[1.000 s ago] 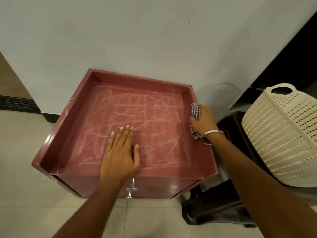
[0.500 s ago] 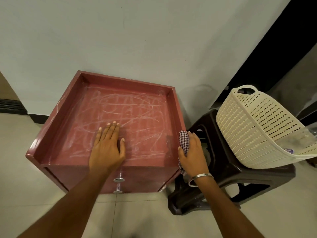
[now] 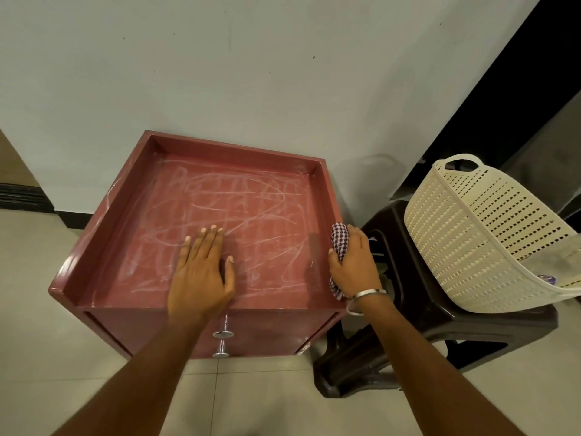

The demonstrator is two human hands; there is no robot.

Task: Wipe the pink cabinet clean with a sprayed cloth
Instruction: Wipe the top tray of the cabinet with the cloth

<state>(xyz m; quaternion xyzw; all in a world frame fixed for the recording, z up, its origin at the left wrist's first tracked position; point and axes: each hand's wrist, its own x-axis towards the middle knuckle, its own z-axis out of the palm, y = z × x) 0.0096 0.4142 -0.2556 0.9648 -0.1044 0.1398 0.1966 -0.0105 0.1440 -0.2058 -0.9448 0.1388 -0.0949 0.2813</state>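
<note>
The pink cabinet (image 3: 132,215) stands against the wall, its recessed top covered in white chalky scribbles. My left hand (image 3: 201,269) lies flat on the top near the front edge, fingers straight and together. My right hand (image 3: 355,265) grips a bunched checked cloth (image 3: 340,239) against the cabinet's right rim, near the front corner. Part of the cloth hangs below my palm at the rim's outer side. Two metal knobs (image 3: 222,334) stick out of the cabinet front below my left wrist.
A dark plastic stool (image 3: 440,332) stands close to the cabinet's right side and carries a tilted cream lattice basket (image 3: 478,234). A pale wall (image 3: 251,73) rises behind. Tiled floor (image 3: 31,341) spreads to the left and front.
My right hand with the cloth slid along the right rim from the far part toward the front corner, then slightly back. My left hand stayed flat on the top. The view shifted.
</note>
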